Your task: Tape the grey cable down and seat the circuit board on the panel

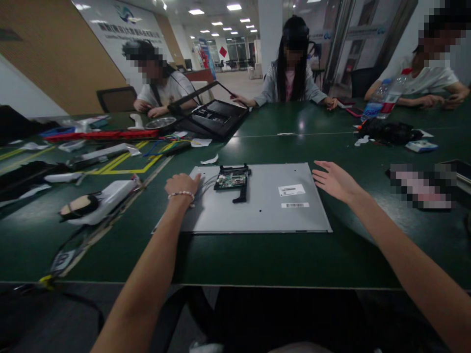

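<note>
A flat grey display panel [231, 213] lies back side up on the green table before me. A small green circuit board [231, 179] in a black bracket [241, 193] sits on its upper middle, with thin grey cables running left from it. My left hand [183, 185], with a beaded bracelet at the wrist, is closed over the panel's left edge, its fingers curled and partly hidden. Just off the panel's right edge, my right hand [336, 180] is open, fingers stretched toward it, holding nothing. Two white labels [291, 189] are stuck on the panel's right part.
Across the green table [279, 260] sit three people; one holds a black frame [195, 98] above a black housing [221, 117]. Tools, cables and a white-and-black device [103, 201] lie left. Bottles [379, 100], a black bundle [390, 131] and a blurred phone-like object [421, 186] are right.
</note>
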`<state>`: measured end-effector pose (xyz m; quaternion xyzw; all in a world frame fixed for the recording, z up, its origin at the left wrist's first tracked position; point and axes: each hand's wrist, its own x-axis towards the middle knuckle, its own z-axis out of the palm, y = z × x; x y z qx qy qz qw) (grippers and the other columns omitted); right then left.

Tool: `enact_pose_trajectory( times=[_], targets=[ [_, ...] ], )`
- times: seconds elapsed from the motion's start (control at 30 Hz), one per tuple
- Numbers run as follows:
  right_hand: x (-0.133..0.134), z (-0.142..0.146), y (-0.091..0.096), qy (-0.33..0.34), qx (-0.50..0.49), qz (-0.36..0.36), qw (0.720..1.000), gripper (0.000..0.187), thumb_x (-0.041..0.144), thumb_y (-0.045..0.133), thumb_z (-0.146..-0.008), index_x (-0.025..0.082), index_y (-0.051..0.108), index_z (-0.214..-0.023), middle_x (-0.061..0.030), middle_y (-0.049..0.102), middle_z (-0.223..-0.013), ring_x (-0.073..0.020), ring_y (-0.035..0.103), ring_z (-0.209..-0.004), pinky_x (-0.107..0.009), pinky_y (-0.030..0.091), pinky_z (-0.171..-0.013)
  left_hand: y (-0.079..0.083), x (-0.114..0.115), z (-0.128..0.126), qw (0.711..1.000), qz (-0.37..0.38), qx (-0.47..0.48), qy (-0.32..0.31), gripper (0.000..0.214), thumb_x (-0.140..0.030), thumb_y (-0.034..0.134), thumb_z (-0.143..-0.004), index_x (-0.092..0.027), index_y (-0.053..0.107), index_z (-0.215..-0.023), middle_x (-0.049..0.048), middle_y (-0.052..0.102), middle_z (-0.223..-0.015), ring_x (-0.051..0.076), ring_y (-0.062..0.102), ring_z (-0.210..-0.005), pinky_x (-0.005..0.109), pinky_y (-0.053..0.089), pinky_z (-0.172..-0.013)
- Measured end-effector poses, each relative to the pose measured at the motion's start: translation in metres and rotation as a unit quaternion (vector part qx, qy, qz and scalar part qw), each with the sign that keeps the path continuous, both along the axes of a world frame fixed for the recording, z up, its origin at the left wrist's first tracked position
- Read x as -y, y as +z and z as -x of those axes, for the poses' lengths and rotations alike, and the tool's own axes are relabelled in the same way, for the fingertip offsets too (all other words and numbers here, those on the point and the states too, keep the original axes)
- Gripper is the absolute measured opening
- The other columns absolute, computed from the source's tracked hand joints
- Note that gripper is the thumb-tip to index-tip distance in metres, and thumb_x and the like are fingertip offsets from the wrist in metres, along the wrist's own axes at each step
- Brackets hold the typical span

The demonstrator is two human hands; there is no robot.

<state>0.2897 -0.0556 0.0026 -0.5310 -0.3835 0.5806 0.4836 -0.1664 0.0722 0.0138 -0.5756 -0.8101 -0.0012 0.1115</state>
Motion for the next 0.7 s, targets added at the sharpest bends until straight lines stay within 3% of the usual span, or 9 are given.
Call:
enact_pose_trajectory(
  times=[0.1,0.3,0.7],
  targets=[
    [0.000,-0.004,0.000,0.018,-0.001,-0.005,1.000,0.079,0.063,0.044,-0.086,0.029,0.020,-0.154,-0.0108,0.032,-0.159,-0.0242,0.033,-0.144,-0.044,0.033,-0.116,0.001,0.000,-0.003,1.000,0.004,-0.001,0.004,0.074,-0.064,0.037,-0.091,0.000,0.064,-0.116,0.0298,0.063,-0.117,0.040,0.060,-0.111,0.044,0.049,-0.088],
    [0.000,-0.010,0.001,0.055,0.097,-0.022,0.994,0.078,0.066,0.026,-0.090,0.028,0.009,-0.156,-0.0113,0.028,-0.161,-0.0242,0.034,-0.144,-0.046,0.037,-0.113,0.006,0.004,-0.009,0.999,0.027,-0.014,-0.025,0.069,-0.060,0.037,-0.093,-0.002,0.068,-0.111,0.0273,0.067,-0.112,0.038,0.063,-0.106,0.042,0.051,-0.085],
    [-0.002,-0.040,0.002,-0.028,0.110,0.021,0.993,0.069,0.058,0.034,-0.092,0.031,0.020,-0.154,-0.0133,0.036,-0.157,-0.0306,0.048,-0.135,-0.048,0.051,-0.097,0.014,0.010,-0.024,0.995,0.080,0.005,-0.060,0.065,-0.057,0.036,-0.094,-0.006,0.072,-0.109,0.0266,0.069,-0.109,0.039,0.064,-0.106,0.043,0.050,-0.084]
  ],
)
